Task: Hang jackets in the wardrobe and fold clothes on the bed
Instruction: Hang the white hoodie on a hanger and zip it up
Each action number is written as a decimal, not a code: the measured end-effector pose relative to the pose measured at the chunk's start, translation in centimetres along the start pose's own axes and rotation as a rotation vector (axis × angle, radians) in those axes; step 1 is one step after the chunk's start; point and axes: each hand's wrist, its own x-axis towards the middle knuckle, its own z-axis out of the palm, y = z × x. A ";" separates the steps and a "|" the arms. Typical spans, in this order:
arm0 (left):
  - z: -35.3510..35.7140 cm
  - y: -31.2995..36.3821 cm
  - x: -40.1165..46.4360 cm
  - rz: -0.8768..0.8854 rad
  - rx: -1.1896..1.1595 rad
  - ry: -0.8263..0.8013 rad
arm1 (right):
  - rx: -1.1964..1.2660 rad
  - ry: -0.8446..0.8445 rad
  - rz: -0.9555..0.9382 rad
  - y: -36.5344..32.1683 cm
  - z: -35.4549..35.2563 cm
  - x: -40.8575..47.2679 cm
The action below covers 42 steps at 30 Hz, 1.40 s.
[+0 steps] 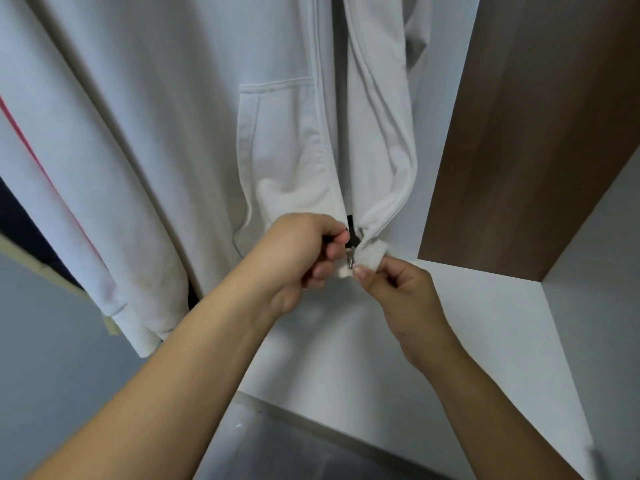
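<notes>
Jacket point(284, 140) soft matt fleece cloth — zipper pull point(350, 260) shiny metal — wardrobe panel point(540, 133) wood-grain.

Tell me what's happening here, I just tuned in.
A person is working on a white zip-up jacket that already hangs inside the wardrobe. The left hand grips the bottom hem on one side of the opening, and the right hand pinches the other side's hem by the metal zipper pull. The front is open above the hands, so the zip is only at its bottom end.
</notes>
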 end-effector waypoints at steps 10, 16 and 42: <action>3.1 2.3 1.2 0.056 0.175 0.097 | -0.122 0.060 -0.031 -0.5 -1.5 0.5; 2.2 2.4 2.0 0.552 1.255 0.222 | 0.125 -0.017 0.084 -0.1 -0.9 0.5; 1.8 4.3 4.0 0.736 1.557 0.143 | -0.368 0.178 0.299 2.0 -2.5 1.8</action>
